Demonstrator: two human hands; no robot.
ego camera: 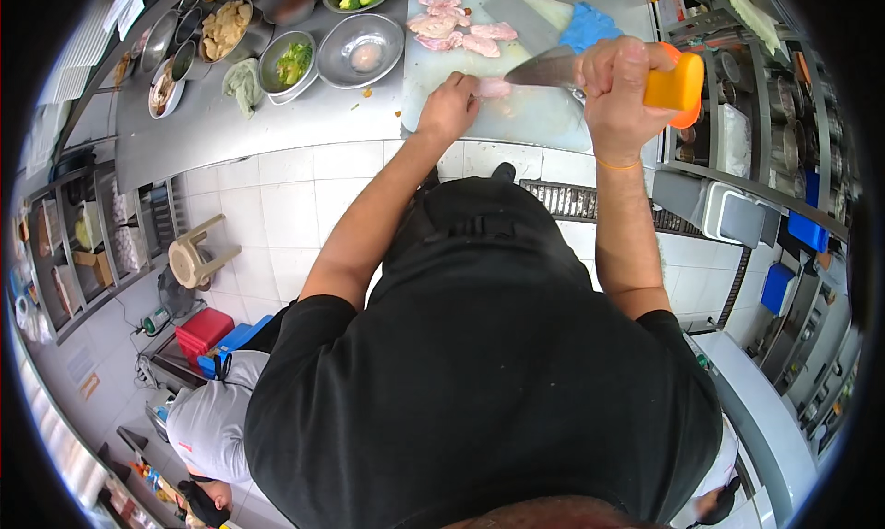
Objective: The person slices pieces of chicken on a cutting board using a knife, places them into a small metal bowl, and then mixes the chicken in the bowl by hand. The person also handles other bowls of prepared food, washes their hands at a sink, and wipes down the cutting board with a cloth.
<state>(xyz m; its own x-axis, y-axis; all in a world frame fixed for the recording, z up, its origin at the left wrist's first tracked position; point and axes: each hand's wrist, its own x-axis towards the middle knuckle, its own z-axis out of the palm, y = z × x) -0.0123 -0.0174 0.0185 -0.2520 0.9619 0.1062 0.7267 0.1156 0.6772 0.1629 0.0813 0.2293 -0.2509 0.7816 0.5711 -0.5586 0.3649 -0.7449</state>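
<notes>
On the white cutting board [546, 124], my left hand [449, 107] has its fingertips on the left end of a piece of raw chicken [494, 88]. My right hand [617, 93] is closed round the yellow handle of a kitchen knife [546, 69], whose blade points left, its tip close to the right end of that piece. Several raw chicken wing pieces [480, 44] lie at the board's upper left. Beside them is a grey flat blade [527, 24], partly under the blue cloth [589, 26]. An orange round object [684, 116] shows partly behind my right hand.
Left of the board stand a steel bowl [361, 51] with a little pale food, a bowl of green vegetables [294, 62] and several other food containers. A crumpled cloth [243, 86] lies on the steel counter [311, 118]. Shelving [753, 114] flanks the right. Two other people are behind me.
</notes>
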